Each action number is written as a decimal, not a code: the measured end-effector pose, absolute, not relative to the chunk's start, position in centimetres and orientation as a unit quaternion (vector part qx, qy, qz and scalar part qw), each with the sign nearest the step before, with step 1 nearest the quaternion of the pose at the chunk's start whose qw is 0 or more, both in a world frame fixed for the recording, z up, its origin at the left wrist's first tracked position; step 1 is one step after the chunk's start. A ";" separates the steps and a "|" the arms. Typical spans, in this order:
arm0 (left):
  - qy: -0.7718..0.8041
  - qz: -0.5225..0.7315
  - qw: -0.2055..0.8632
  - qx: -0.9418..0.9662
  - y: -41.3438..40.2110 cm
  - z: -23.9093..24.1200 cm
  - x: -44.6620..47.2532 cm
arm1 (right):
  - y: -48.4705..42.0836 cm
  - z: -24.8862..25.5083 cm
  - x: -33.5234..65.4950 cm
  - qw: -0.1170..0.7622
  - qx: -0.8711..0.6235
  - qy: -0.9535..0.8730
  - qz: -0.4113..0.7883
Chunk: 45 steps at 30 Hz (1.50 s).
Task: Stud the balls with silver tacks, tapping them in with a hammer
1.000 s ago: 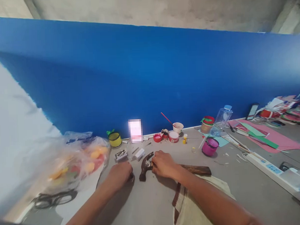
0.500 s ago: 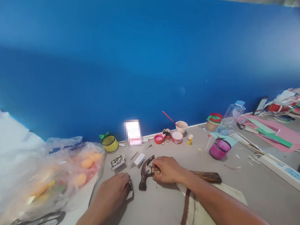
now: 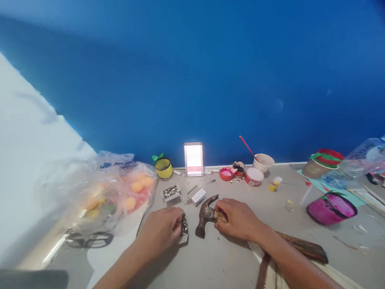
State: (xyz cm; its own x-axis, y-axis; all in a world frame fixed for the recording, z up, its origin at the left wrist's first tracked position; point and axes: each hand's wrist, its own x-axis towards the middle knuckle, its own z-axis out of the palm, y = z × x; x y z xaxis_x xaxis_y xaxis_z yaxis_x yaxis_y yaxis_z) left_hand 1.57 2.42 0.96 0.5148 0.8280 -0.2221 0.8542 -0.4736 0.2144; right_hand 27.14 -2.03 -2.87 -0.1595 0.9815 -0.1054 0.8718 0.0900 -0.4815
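A rusty claw hammer [image 3: 205, 214] with a wooden handle [image 3: 305, 246] lies on the grey table. My right hand [image 3: 237, 219] is closed round the handle just behind the hammer's head. To its left, my left hand [image 3: 162, 230] is closed on a small dark metallic object [image 3: 184, 225] resting on the table. A small open box of shiny metal pieces [image 3: 172, 193] and a small white box [image 3: 198, 196] lie just beyond my hands.
A blue board [image 3: 209, 76] stands along the table's back edge. A plastic bag of colourful items [image 3: 115, 195] and black scissors [image 3: 88, 239] lie left. A yellow cup [image 3: 163, 168], small pots [image 3: 253, 176], a bowl with brush [image 3: 263, 161] and a magenta cup [image 3: 331, 207] stand behind and right.
The view has swung down and to the left, so the things on the right have slid toward the frame's edge. Both hands keep their grips near the hammer's head.
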 end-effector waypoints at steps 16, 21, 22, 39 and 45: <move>0.441 0.111 0.213 0.864 2.3 -0.3 1.3 | -2.0 -2.9 27.5 0.099 -0.631 -0.738 0.219; 0.406 0.185 0.281 0.850 1.4 -0.2 2.2 | -2.3 -2.2 27.1 0.158 -0.621 -0.746 0.180; 0.399 0.193 0.290 0.848 1.2 -0.3 2.4 | -2.5 -2.1 26.8 0.198 -0.619 -0.741 0.169; 0.253 0.287 0.048 0.923 -1.2 -3.1 4.6 | -3.8 -2.9 23.2 0.385 -0.524 -0.537 0.537; 0.292 0.274 0.154 0.903 -0.9 -1.5 4.6 | -3.6 -3.2 23.6 0.401 -0.512 -0.483 0.586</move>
State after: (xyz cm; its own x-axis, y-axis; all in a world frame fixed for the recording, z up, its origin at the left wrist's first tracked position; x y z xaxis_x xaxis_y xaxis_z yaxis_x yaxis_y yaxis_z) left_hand 4.62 -0.90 -1.50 0.6796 0.6113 0.4056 0.4428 -0.7826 0.4375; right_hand 23.57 -3.58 -3.16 -0.1534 0.9650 -0.2128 0.0240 -0.2116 -0.9771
